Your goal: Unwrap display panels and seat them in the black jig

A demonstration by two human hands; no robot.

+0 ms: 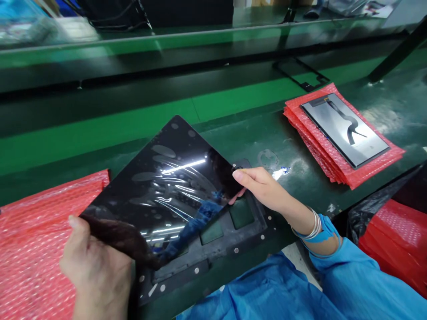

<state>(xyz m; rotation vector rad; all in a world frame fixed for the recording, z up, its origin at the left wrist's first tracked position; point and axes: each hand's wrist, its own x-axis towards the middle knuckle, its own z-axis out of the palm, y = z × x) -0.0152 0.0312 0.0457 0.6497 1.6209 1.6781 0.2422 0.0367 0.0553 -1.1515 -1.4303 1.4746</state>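
Note:
A glossy black screen panel [167, 178] is held tilted between my two hands, with ceiling lights and a blue sleeve mirrored in it. My left hand [96, 262] grips its lower left corner, thumb on the edge. At the right corner, my right hand [260, 184] pinches the panel between thumb and fingers. Beneath the panel lies a dark fixture frame [220, 246] with rectangular openings and round silver dots along its border. The panel hides much of this frame.
Red bubble-wrap sheets [36, 249] lie at left. Stacked red bubble bags [308, 146] at right carry a silver-backed display [347, 129] with a dark ribbon cable. Behind them is a thin black frame [302, 73]. More red wrap [396, 240] sits in a black bag at lower right. A raised shelf edge [200, 33] runs along the back.

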